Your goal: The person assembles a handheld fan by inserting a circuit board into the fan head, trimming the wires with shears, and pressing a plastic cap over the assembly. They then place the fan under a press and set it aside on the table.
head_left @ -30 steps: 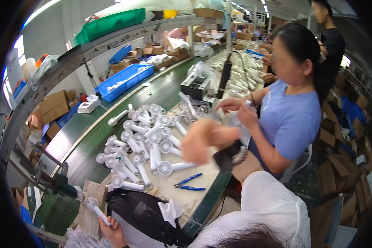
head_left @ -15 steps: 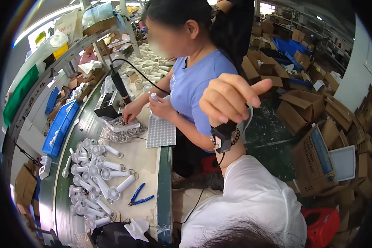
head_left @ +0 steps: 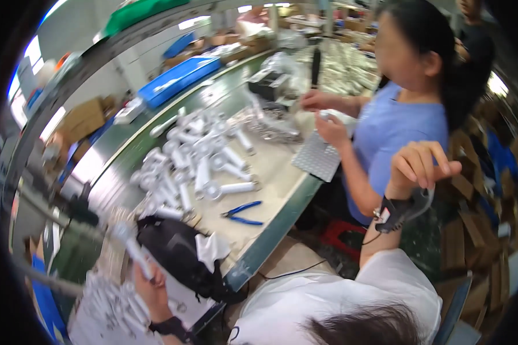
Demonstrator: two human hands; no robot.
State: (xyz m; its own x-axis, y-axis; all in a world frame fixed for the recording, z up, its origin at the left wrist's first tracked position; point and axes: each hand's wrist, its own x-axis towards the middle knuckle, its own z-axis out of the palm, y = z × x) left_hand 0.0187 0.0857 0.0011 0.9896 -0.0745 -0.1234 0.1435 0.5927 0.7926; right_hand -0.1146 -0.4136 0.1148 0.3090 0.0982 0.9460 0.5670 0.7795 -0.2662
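Assembly workshop, long green workbench (head_left: 118, 198), heaped white handheld fans (head_left: 204, 172) (many alike), blue bin (head_left: 184, 85), cardboard boxes (head_left: 477, 230)

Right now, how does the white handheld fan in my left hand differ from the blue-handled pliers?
Pose: the white handheld fan is gripped by the left hand; the blue-handled pliers lie on the tan work surface.
Shape: the fan has one straight handle with a wider head; the pliers have two splayed handles.
Colour: the fan is white, the pliers' handles blue.
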